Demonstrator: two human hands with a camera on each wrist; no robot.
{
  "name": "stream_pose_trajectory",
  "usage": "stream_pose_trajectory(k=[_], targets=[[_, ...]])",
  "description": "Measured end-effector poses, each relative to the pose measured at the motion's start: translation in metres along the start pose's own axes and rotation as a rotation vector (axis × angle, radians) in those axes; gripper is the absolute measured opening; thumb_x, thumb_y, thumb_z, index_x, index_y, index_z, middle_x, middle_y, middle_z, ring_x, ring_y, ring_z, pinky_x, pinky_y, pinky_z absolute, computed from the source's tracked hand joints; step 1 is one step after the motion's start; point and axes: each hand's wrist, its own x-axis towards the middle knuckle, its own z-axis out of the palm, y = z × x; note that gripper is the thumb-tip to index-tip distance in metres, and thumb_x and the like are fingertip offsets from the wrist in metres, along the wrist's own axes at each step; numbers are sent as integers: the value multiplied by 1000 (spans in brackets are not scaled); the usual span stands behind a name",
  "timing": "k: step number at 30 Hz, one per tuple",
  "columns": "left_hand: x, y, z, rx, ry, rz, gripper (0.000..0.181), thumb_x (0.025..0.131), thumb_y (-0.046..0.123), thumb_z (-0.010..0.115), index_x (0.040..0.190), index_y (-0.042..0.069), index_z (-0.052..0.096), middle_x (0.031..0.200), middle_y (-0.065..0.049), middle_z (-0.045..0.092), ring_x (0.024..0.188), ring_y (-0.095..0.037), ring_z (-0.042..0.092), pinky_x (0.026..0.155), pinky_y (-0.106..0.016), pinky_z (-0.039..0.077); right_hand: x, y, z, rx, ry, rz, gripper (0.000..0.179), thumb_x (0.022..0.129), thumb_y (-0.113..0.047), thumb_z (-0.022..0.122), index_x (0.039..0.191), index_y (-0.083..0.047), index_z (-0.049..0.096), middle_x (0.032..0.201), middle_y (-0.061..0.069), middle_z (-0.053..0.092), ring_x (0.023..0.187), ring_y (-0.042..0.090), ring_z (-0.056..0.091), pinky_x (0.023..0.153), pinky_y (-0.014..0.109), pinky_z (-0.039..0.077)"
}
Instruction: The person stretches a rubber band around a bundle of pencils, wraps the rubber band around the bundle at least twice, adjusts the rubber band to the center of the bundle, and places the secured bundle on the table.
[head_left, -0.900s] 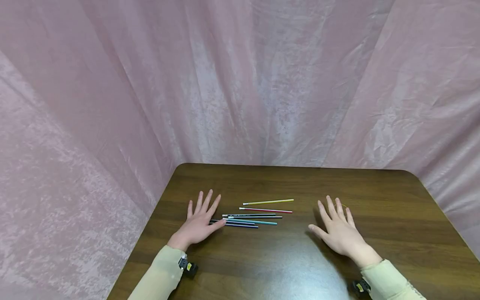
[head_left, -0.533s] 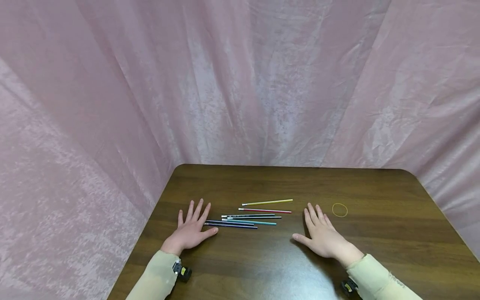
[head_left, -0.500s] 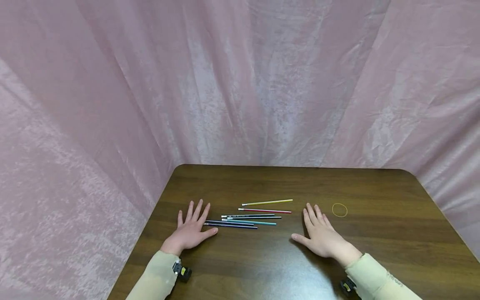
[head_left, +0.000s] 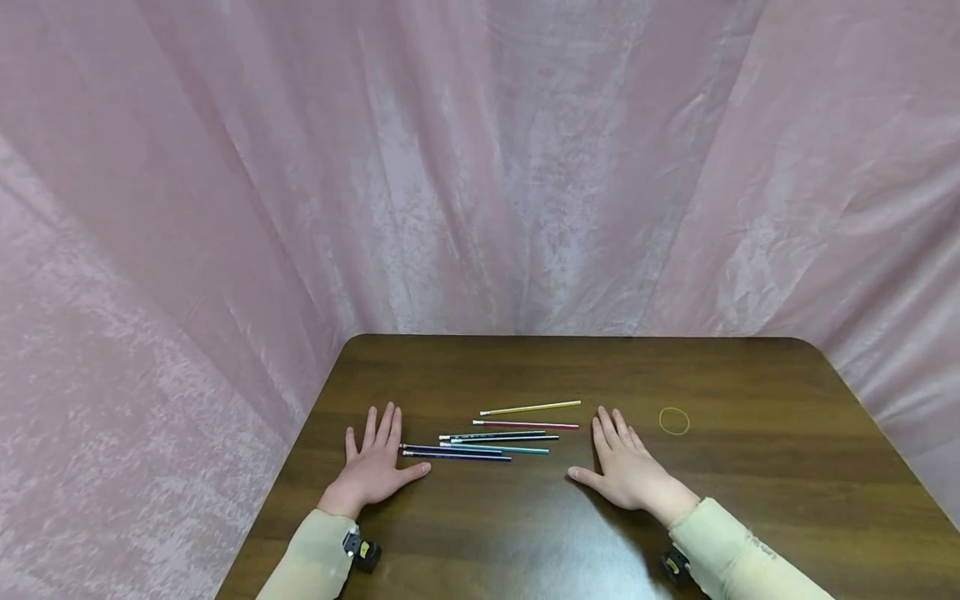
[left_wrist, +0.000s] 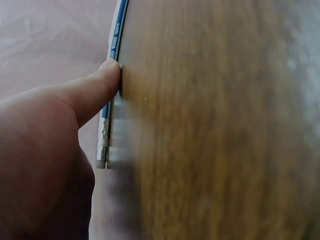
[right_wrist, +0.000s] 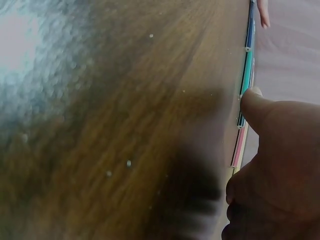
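Several thin pencils lie side by side on the dark wooden table [head_left: 750, 483]: a yellow one [head_left: 530, 407] farthest back, a red one [head_left: 525, 424], a black one [head_left: 498, 436], a teal one [head_left: 495, 448] and a dark blue one [head_left: 453, 454]. My left hand [head_left: 372, 467] lies flat, palm down, just left of the blue pencil's end. My right hand [head_left: 624, 468] lies flat to the right of the pencils, holding nothing. The left wrist view shows my thumb [left_wrist: 95, 90] beside the pencil ends [left_wrist: 105, 150]. In the right wrist view my thumb [right_wrist: 260, 107] is near the pencils [right_wrist: 246, 75].
A yellow rubber band [head_left: 673, 421] lies on the table right of my right hand. Pink cloth [head_left: 480, 167] hangs close around the table's back and sides. The table's left edge is near my left forearm.
Both hands have slid back toward me and a little left, still flat on the table. The rubber band, earlier hidden under my right fingers, now shows. The pencils have not moved.
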Motion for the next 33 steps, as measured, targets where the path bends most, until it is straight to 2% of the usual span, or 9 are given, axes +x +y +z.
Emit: stream_pose_trajectory(k=[5, 11, 16, 23, 27, 33], targets=[[-2, -3, -1, -2, -14, -41, 123, 93, 78, 60, 168, -3, 6, 178, -20, -3, 162, -44, -11, 117, -76, -10, 3, 1, 0, -35, -16, 23, 103, 103, -61, 61, 158, 19, 27, 170, 38, 15, 158, 56, 9, 123, 68, 16], [-2, -1, -1, -37, -46, -54, 121, 95, 76, 60, 167, -7, 9, 177, -23, -4, 161, -44, -12, 117, -76, -11, 11, 13, 18, -51, 20, 3, 108, 101, -69, 56, 159, 17, 28, 171, 35, 14, 159, 54, 8, 123, 68, 17], [0, 8, -1, -33, -51, -47, 115, 98, 72, 59, 167, -5, 10, 177, -21, -3, 162, -44, -11, 117, -76, -9, 16, 19, 29, -34, 45, -14, 112, 99, -73, 56, 159, 17, 27, 171, 36, 14, 159, 54, 6, 122, 69, 15], [7, 22, 8, -33, -37, -9, 107, 103, 68, 55, 168, -5, 10, 177, -22, -1, 162, -44, -9, 118, -76, -8, 13, 3, 18, -74, -6, 2, 103, 102, -62, 60, 160, 17, 27, 171, 35, 14, 160, 52, 7, 124, 66, 16], [11, 30, 10, -35, -30, 14, 104, 104, 66, 53, 168, -5, 10, 178, -22, -1, 162, -44, -9, 118, -76, -8, 16, 12, 30, -92, 31, -16, 105, 101, -66, 59, 160, 15, 28, 172, 33, 15, 160, 52, 7, 124, 66, 17], [12, 29, 13, -38, -23, 4, 107, 103, 68, 53, 168, -4, 9, 178, -20, -2, 162, -43, -10, 117, -77, -8, 14, 10, 25, -72, 7, -19, 109, 101, -71, 56, 162, 14, 25, 172, 34, 13, 160, 51, 5, 124, 67, 15]])
